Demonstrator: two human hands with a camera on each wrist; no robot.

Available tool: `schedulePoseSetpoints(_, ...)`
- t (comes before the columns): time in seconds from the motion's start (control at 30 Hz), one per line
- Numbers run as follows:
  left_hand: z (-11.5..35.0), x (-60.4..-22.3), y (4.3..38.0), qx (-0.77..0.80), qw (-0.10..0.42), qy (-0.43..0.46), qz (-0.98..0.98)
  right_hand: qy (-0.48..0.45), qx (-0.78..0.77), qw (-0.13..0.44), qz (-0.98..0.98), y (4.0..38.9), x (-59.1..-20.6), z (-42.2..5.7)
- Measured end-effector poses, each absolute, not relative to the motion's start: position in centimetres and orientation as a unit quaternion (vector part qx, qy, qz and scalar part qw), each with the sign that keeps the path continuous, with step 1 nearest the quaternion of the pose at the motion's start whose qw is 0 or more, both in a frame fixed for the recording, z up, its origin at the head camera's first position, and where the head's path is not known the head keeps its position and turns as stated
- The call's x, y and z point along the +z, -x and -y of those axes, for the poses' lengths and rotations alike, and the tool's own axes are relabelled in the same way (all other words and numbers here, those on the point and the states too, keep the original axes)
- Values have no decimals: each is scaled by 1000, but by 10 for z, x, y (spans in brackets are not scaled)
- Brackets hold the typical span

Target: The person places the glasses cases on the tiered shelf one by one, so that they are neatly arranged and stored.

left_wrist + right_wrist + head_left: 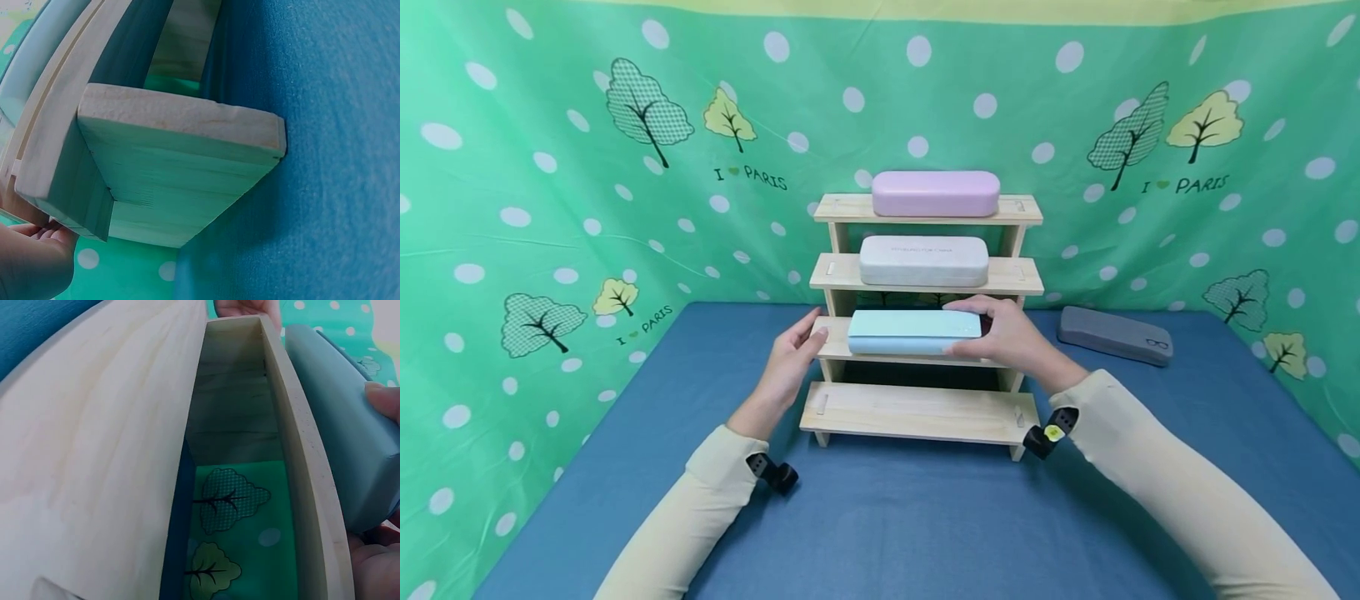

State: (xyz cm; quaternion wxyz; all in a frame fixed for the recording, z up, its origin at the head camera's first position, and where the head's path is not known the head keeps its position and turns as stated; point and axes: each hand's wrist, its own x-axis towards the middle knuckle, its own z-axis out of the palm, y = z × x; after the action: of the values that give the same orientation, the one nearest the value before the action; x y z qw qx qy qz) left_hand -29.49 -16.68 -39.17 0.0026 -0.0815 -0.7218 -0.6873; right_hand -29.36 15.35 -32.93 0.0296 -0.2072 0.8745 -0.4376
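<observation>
A light blue glasses case (914,332) lies lengthwise on the third board down of a wooden tiered rack (917,410). My right hand (1000,333) grips the case at its right end, thumb on the front and fingers over the top. In the right wrist view the case (337,425) sits right above the board's edge, with the thumb on its face. My left hand (790,354) holds the left end of that same board, thumb on top; in the left wrist view the hand (37,256) is partly hidden behind the wood.
A purple case (936,195) stands on the top board and a white case (923,262) on the second. To the rack's right, a grey glasses case (1116,336) lies on the blue tablecloth (880,525). A green dotted curtain (850,108) hangs behind.
</observation>
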Motion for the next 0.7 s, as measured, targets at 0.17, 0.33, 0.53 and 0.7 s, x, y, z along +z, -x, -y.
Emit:
schedulePoseSetpoints(0.17,167,-392,295,-687,5,84,722,205,-433,36,-877,293,-330,-154)
schedulePoseSetpoints(0.33,166,-392,295,-685,6,84,724,205,-414,38,-886,293,-328,-155)
schedulePoseSetpoints(0.53,166,-393,295,-688,8,84,721,208,-380,38,-901,293,-329,-156)
schedulePoseSetpoints(0.7,166,-393,295,-687,10,84,722,212,-370,42,-904,293,-329,-157)
